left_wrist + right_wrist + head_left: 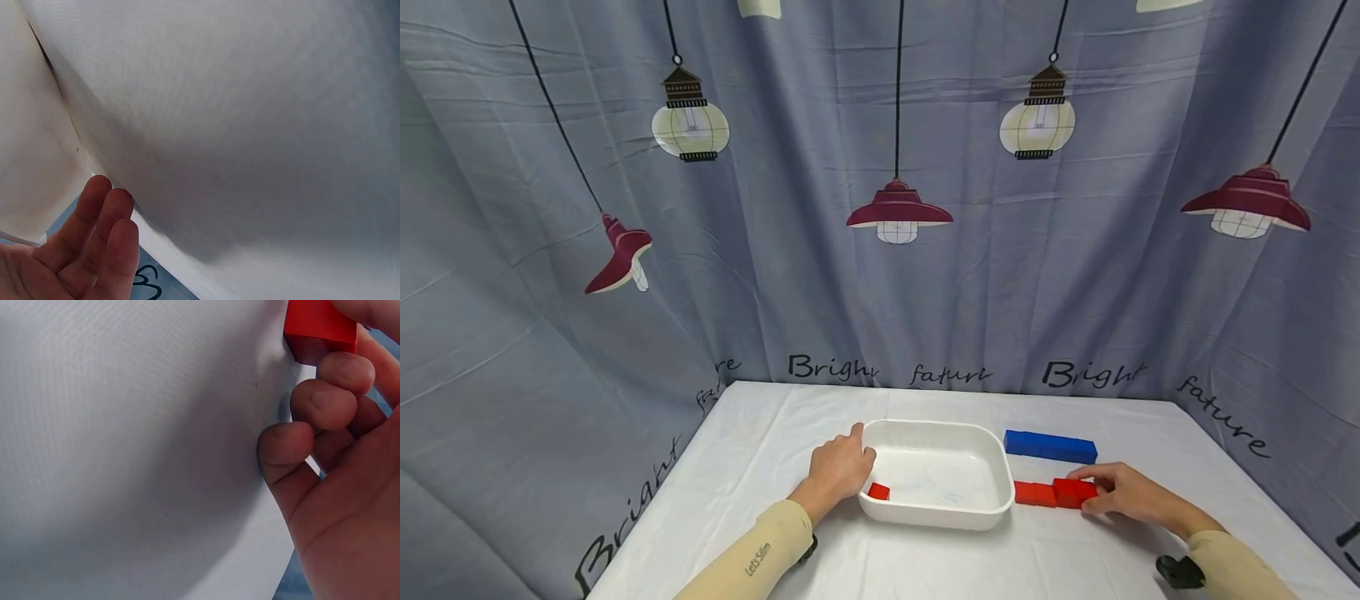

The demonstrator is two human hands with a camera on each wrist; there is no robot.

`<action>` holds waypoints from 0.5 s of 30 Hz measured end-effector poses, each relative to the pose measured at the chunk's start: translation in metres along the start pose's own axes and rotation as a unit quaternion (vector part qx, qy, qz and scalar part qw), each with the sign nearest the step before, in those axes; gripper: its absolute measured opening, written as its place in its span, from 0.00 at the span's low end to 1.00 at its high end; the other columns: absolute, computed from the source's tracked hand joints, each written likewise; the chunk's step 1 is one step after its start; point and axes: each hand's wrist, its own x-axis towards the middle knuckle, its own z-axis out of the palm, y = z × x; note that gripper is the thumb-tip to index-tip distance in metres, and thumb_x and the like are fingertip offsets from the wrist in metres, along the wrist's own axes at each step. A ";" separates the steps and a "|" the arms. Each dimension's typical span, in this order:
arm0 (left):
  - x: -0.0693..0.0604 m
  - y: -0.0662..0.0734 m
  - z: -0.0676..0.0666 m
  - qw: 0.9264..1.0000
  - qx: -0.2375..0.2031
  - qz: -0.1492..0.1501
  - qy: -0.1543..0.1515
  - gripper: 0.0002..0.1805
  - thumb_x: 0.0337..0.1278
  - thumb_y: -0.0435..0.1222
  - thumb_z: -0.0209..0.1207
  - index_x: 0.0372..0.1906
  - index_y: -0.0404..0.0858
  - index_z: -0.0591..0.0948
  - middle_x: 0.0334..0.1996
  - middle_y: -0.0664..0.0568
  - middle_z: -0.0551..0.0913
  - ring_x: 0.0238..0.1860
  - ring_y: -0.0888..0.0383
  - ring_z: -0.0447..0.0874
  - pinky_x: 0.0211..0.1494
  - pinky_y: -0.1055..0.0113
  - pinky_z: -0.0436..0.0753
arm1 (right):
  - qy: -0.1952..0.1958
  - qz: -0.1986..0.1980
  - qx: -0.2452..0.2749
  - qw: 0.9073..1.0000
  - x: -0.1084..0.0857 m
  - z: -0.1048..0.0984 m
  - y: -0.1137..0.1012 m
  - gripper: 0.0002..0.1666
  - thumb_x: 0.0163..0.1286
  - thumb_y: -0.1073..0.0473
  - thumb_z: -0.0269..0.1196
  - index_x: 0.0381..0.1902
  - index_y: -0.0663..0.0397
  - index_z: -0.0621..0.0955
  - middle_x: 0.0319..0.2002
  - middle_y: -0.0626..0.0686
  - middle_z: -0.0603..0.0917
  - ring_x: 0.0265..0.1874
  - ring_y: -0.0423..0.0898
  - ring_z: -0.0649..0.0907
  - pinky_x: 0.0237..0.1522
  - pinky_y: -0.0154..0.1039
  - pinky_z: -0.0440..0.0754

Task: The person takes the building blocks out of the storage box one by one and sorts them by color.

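A white rectangular tub (936, 521) stands mid-table with one small red block (878, 492) in its near left corner. My left hand (838, 465) holds the tub's left rim, thumb over the edge; in the left wrist view its other fingers (119, 231) lie along the outside. To the tub's right runs a short row of red blocks (1033, 493). My right hand (1123, 498) pinches the red block (1075, 492) at that row's right end. The right wrist view shows this red block (319, 328) between thumb and fingers, the other fingers curled below.
A row of blue blocks (1051, 447) lies behind the red ones, right of the tub. White cloth covers the table (940, 575). A grey curtain (970, 317) printed with lamps and lettering hangs behind and at both sides.
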 end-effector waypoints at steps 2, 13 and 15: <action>0.000 0.000 0.001 1.000 0.000 0.000 0.001 0.30 0.69 0.47 0.50 0.69 0.34 0.70 0.47 0.40 0.87 0.45 0.42 0.87 0.48 0.46 0.82 | -0.008 -0.013 0.002 1.000 -0.001 -0.002 0.001 0.29 0.62 0.57 0.71 0.60 0.60 0.80 0.26 0.50 0.70 0.30 0.46 0.71 0.28 0.35 0.64; 0.001 0.000 0.001 1.000 0.000 -0.001 0.002 0.30 0.69 0.47 0.50 0.69 0.35 0.71 0.47 0.40 0.87 0.46 0.41 0.87 0.48 0.46 0.82 | 0.006 -0.016 0.011 1.000 -0.004 -0.011 -0.006 0.32 0.62 0.53 0.70 0.62 0.60 0.79 0.24 0.50 0.70 0.24 0.44 0.71 0.24 0.34 0.64; 0.002 0.001 0.001 1.000 -0.001 -0.003 0.003 0.30 0.69 0.47 0.50 0.69 0.35 0.71 0.47 0.40 0.87 0.45 0.42 0.87 0.49 0.46 0.82 | 0.019 -0.007 0.006 1.000 -0.003 -0.014 -0.012 0.32 0.62 0.51 0.70 0.62 0.59 0.79 0.24 0.50 0.70 0.25 0.45 0.71 0.25 0.35 0.65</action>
